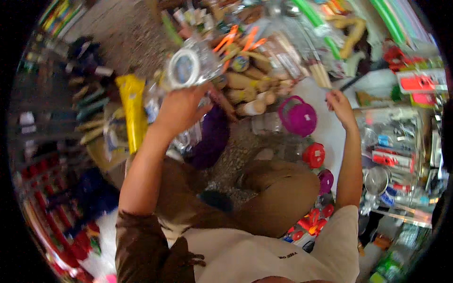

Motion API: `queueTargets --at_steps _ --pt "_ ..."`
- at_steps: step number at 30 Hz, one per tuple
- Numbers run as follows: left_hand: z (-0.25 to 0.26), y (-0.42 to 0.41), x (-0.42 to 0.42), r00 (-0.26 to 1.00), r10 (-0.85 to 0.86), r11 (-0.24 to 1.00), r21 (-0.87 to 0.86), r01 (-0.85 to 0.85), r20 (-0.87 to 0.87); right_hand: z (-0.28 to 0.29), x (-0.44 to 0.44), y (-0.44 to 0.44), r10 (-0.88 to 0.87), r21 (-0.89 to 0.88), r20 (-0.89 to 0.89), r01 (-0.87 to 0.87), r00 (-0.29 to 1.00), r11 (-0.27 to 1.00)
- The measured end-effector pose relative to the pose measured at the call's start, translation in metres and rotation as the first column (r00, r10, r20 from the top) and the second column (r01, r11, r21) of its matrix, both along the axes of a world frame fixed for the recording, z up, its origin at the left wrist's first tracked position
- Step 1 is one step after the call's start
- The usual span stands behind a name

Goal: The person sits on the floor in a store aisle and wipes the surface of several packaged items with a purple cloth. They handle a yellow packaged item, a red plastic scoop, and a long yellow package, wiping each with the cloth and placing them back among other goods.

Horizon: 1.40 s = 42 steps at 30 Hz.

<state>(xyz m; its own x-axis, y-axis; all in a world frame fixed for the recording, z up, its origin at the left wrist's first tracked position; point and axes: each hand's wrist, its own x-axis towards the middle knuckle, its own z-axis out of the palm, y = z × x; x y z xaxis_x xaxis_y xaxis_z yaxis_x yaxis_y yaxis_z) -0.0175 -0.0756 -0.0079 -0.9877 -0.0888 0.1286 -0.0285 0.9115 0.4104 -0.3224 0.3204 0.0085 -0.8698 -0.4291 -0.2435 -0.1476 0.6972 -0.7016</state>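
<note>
My left hand (184, 109) reaches over a purple round container (214, 138) with clear plastic packaging in it. Its fingers overlap the lower edge of a white ring-shaped roll (183, 69) in a clear plastic bag; blur hides whether they grip it. On the right, my right hand (341, 106) is raised above a white surface (327, 131) with its fingers curled. Close to its fingertips are the ends of a bundle of pale wooden sticks (320, 74) and a thin dark rod (354, 82). Whether the hand holds either is too blurred to tell.
Wooden rolling-pin-like pieces (251, 88) and orange-handled items (231, 37) lie ahead. A yellow plastic package (132, 113) stands left. Magenta (300, 118) and red (314, 155) plastic containers line the right, beside packaged goods and a metal strainer (377, 181). My knees are bent below.
</note>
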Motion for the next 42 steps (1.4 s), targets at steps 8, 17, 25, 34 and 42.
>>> queueTargets --at_steps 8,17,25,34,42 --pt "-0.007 -0.024 0.024 0.923 0.345 0.935 0.027 -0.354 0.168 -0.07 0.175 -0.19 0.825 0.349 0.526 -0.937 0.206 0.012" --pt "0.027 -0.017 0.054 0.925 0.366 0.928 0.033 -0.371 0.1 -0.32 0.307 -0.209 0.7 0.578 0.3 -0.707 0.648 0.408" --pt "0.032 -0.02 0.072 0.917 0.383 0.924 -0.024 -0.383 0.114 -0.291 0.277 -0.182 0.696 0.407 0.418 -0.805 0.584 0.43" --pt "0.022 0.003 0.069 0.987 0.14 0.987 0.075 -0.145 0.077 -0.113 0.209 -0.181 0.781 0.337 -0.008 -0.734 0.624 0.59" --pt "-0.018 0.043 0.041 0.986 -0.167 0.899 0.412 0.147 0.014 0.044 0.224 -0.143 0.51 -0.301 0.04 -0.477 0.859 0.826"
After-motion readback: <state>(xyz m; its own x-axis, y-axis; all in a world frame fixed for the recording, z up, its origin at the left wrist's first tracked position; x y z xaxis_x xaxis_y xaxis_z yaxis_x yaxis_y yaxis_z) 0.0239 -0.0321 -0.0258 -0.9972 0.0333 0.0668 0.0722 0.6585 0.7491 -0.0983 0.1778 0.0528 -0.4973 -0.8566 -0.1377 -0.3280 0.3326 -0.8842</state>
